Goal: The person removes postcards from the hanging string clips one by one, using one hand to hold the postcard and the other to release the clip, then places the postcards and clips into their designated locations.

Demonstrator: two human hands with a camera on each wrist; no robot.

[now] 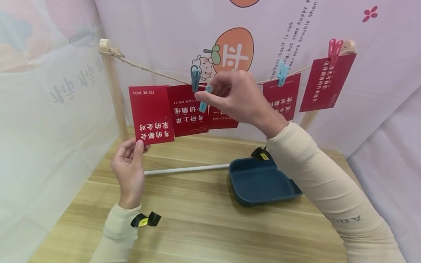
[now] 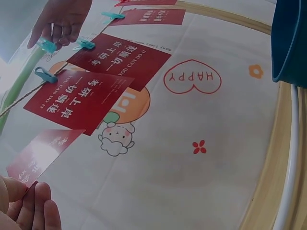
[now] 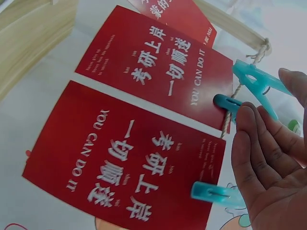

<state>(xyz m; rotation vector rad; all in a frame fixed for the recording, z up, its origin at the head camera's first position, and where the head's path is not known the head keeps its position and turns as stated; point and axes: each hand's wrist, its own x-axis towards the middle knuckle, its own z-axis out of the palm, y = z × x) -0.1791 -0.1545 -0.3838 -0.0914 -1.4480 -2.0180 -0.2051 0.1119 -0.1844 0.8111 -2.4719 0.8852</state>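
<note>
My left hand (image 1: 129,163) pinches a red card (image 1: 151,114) by its bottom-left corner, below the left stretch of a twine line (image 1: 150,72). Between the thumb and fingers of my right hand (image 1: 239,96) is a light-blue clothespin (image 3: 256,86), its nose toward the cards. Just beside it, a darker blue clothespin (image 1: 195,78) clips a red card (image 1: 190,122) to the twine. The neighbouring red card (image 3: 124,163) hangs from another light-blue clothespin (image 3: 218,194), seen in the right wrist view; my right hand partly covers that card in the head view.
Farther right hang a red card (image 1: 283,98) under a light-blue clothespin (image 1: 282,73) and another red card (image 1: 327,83) under a pink clothespin (image 1: 334,48). Wooden posts (image 1: 112,85) hold the twine. A dark blue tray (image 1: 264,202) and white rod (image 1: 187,169) are on the wooden table (image 1: 201,235).
</note>
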